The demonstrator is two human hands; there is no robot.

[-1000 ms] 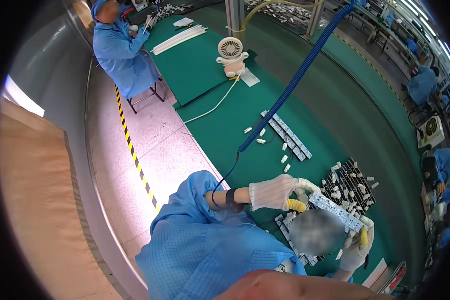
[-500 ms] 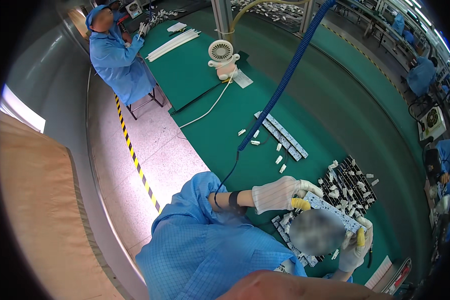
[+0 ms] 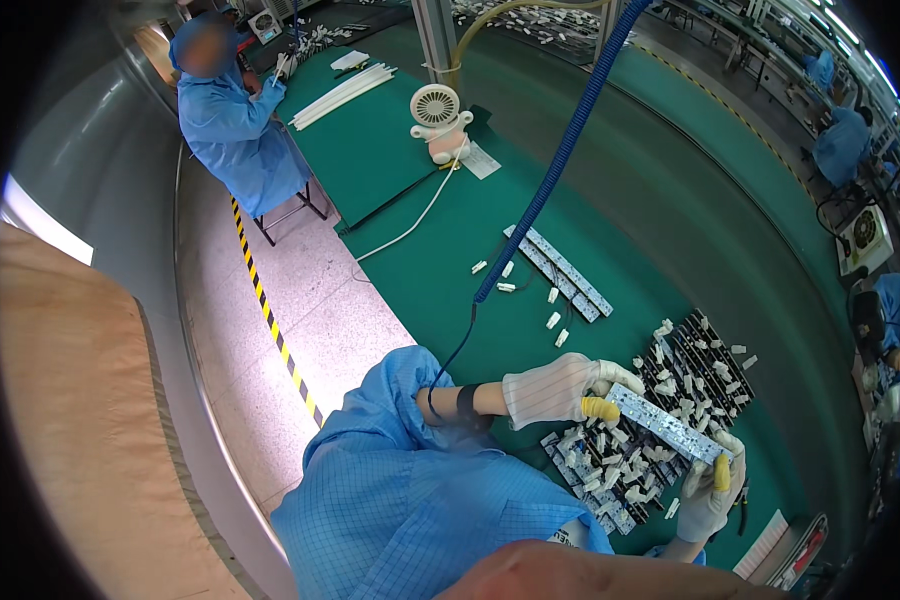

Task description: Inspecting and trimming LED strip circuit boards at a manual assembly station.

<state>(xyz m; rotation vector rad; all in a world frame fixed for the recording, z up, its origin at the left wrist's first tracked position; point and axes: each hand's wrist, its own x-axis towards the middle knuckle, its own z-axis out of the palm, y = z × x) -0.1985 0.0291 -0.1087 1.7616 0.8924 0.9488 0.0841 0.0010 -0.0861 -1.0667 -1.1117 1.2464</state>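
Observation:
Between both hands I hold a narrow, pale circuit board strip (image 3: 667, 424), dotted with small parts and slanting down to the right. My left hand (image 3: 560, 390), in a white glove with yellow finger covers, grips its upper left end. My gloved right hand (image 3: 712, 492) is closed on the lower right end. Below the strip lies a pile of similar boards with white connectors (image 3: 610, 468). Just beyond it, dark strips with white connectors (image 3: 698, 372) lie side by side. A black wrist band (image 3: 467, 402) circles my left wrist.
Two more board strips (image 3: 560, 272) lie farther off on the green table (image 3: 420, 290), near loose white connectors. A blue coiled cord (image 3: 568, 150) crosses the view above. Behind stand a small white fan (image 3: 436, 108) and white tubes (image 3: 342, 97). A co-worker (image 3: 232, 140) sits at the far left.
The strip and both hands stay nearly in place. The whole view has shifted slightly. The near pile, partly covered by a blurred patch before, now shows clearly.

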